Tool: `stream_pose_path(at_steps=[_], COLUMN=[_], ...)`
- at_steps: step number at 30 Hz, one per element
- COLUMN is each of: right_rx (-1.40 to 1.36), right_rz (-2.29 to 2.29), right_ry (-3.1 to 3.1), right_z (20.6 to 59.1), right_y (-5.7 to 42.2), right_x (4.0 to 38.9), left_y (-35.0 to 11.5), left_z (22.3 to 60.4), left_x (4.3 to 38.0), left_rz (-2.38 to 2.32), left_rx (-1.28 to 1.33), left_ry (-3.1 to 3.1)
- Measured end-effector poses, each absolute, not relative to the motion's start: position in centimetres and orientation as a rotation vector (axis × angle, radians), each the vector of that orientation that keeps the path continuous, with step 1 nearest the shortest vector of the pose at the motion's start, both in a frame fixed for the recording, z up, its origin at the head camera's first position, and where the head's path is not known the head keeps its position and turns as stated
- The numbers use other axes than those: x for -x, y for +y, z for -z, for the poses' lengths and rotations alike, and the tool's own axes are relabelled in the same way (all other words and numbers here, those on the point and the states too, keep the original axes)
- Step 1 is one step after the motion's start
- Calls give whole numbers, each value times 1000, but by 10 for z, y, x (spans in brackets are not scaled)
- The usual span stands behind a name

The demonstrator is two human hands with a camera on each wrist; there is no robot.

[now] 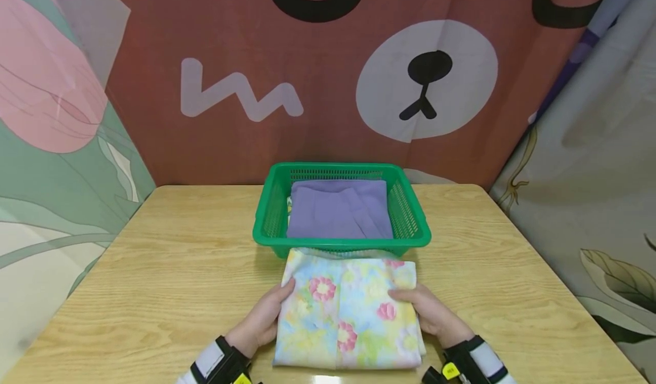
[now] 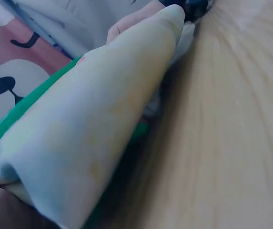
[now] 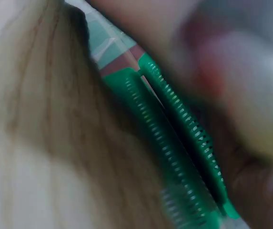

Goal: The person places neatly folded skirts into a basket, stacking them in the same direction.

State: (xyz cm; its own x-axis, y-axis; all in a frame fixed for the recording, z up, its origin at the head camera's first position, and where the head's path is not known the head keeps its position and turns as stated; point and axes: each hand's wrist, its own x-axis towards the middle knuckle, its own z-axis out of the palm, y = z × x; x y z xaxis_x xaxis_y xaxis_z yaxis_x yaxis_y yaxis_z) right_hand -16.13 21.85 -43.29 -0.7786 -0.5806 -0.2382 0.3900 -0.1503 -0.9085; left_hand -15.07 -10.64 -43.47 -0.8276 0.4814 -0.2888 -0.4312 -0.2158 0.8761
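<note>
A folded floral cloth (image 1: 353,310), pale yellow and blue with pink flowers, is held in front of a green basket (image 1: 340,242). My left hand (image 1: 266,314) grips its left edge, thumb on top. On the opposite edge, my right hand (image 1: 427,311) pinches it with the thumb on top. The left wrist view shows the cloth (image 2: 88,109) lifted off the table, its folded side bulging toward the camera. In the right wrist view the cloth (image 3: 255,95) is blurred and close, with the basket (image 3: 160,138) beyond. Fingers under the cloth are hidden.
Inside the basket lies a folded purple cloth (image 1: 338,210), with a bit of patterned fabric (image 1: 289,207) peeking out at its left. The basket stands on a wooden table (image 1: 169,281) near its back edge. A brown printed curtain (image 1: 328,59) hangs behind.
</note>
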Motion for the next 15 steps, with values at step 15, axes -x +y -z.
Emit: stream_pose_path(at_steps=[15], right_rx=[290], right_rz=[2125], right_ry=[1390], right_z=[425], right_y=[218], right_x=[156], left_y=[-104], left_z=[416], left_x=[144], left_rz=[-2120], left_rx=[-69], left_ry=[1477])
